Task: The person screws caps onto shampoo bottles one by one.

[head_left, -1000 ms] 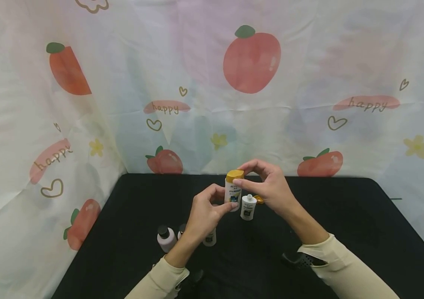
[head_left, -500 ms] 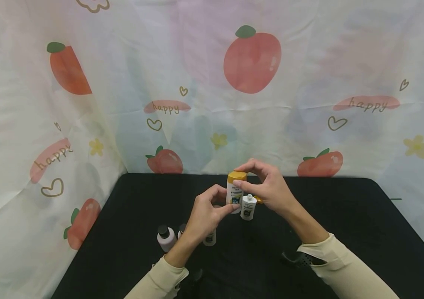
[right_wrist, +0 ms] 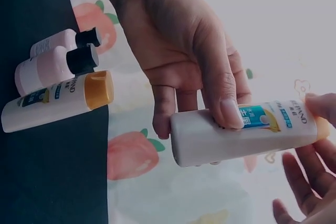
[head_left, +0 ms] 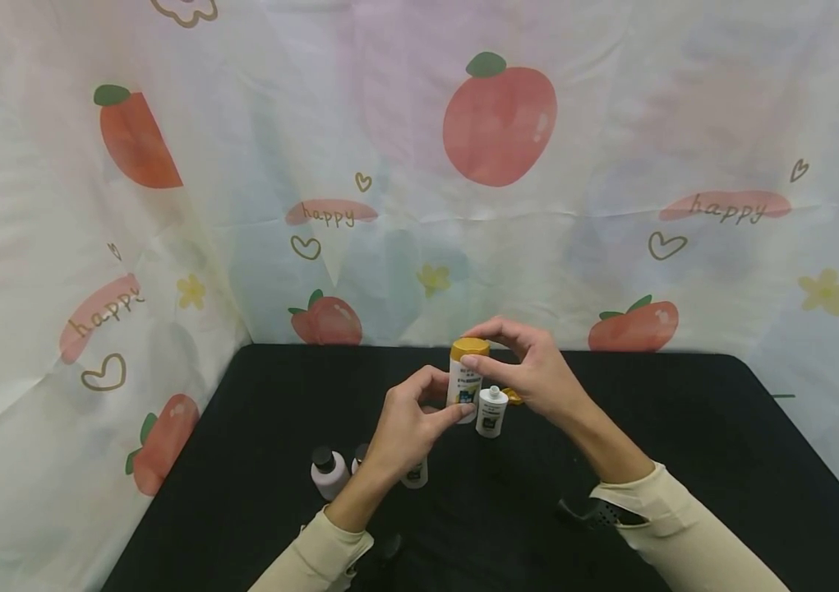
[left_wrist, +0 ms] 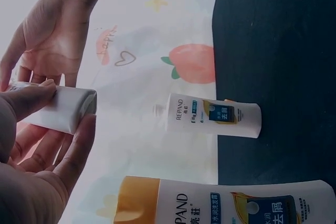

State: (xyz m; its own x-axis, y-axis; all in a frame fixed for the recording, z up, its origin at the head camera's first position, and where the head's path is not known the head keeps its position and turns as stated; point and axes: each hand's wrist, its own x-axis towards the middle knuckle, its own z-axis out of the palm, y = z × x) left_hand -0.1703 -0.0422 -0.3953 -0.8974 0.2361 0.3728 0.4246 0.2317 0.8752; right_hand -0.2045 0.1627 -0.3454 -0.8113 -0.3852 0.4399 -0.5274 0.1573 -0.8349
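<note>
A white shampoo bottle [head_left: 465, 380] with a yellow cap is held upright between both hands, above the table. My left hand [head_left: 407, 418] grips its lower body, thumb on the label side and fingers behind. Up at the yellow cap [head_left: 469, 349], my right hand [head_left: 537, 372] pinches with thumb and fingers. In the right wrist view the thumb of the left hand [right_wrist: 181, 45] lies across the label. Beside the held bottle stands a smaller-looking white bottle [left_wrist: 210, 117] without its cap, its nozzle bare. Behind that one lies a loose yellow cap [head_left: 513, 395].
A second capped shampoo bottle [right_wrist: 52, 103] stands near the left forearm, partly hidden in the head view. Next to it are two pink bottles [right_wrist: 44, 69] with black caps. Everything stands on a black table [head_left: 611, 427] with a printed fabric curtain [head_left: 389, 271] behind.
The held bottle has shifted slightly right and turned a little, so its cap shows a smoother front. Both hands keep their grip; the standing bottles have not moved.
</note>
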